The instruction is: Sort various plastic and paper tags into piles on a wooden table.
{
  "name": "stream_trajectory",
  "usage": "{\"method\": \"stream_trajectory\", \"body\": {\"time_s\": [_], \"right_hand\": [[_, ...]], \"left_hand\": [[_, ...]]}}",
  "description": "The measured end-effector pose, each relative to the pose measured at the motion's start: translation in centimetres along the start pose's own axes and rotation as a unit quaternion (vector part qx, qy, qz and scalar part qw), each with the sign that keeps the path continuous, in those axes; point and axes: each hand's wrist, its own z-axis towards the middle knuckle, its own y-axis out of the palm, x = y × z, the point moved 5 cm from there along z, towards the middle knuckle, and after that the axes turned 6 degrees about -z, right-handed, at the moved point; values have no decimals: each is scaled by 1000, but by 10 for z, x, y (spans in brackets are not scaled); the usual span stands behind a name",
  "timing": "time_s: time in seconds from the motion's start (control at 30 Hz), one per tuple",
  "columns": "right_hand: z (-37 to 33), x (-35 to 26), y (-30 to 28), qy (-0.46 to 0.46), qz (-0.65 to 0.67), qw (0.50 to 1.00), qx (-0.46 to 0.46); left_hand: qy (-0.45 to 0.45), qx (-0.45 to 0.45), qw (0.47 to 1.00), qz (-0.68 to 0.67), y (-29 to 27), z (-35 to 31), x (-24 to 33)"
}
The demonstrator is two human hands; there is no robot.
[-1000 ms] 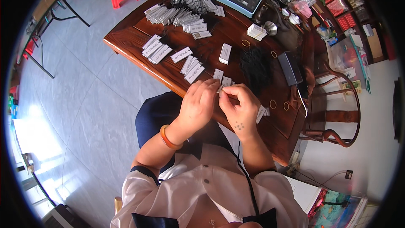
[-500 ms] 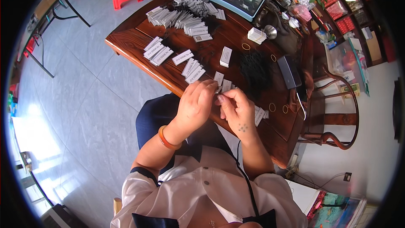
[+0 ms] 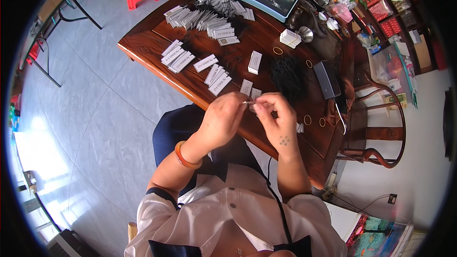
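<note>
Both hands barely shifted — left hand [image 3: 223,119] and right hand [image 3: 278,121] fingers stay pinched on a small white tag [image 3: 248,102] above the desk [image 3: 152,43].

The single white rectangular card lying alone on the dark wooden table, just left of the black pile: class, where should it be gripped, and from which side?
Probably best by its two long edges, coming down from above. The single white rectangular card lies flat on the dark wooden table, apart from the neighbouring rows of cards and the black pile, so fingers have room beside both long edges; its narrow width suits a pinch.
</note>
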Motion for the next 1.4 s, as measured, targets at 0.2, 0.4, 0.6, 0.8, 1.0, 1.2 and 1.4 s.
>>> {"method": "stream_trajectory", "body": {"time_s": [0.2, 0.4, 0.6, 0.8, 1.0, 1.2, 1.4], "right_hand": [[-2, 18, -8, 91, 124, 983, -99], [-2, 18, -5, 94, 176, 973, -113], [1, 20, -6, 125, 303, 945, -17], [-4, 11, -14, -43, 86, 995, 17], [-4, -23, -12, -262, -99, 960, 4], [-6, -32, -12, -254, -124, 959, -5], [-6, -15, -17, -143, -65, 987, 38]], "left_hand": [[-1, -103, 991, -88, 15, -3, 1], [-11, -110, 989, -94, 16, -3, 1], [-70, -150, 979, -119, 18, -6, -2], [-147, -100, 970, -166, 12, -5, -4], [-228, -111, 904, -345, 15, -12, -11], [-217, -107, 912, -331, 16, -13, -13], [-233, -136, 929, -252, 18, -12, -10]]}}
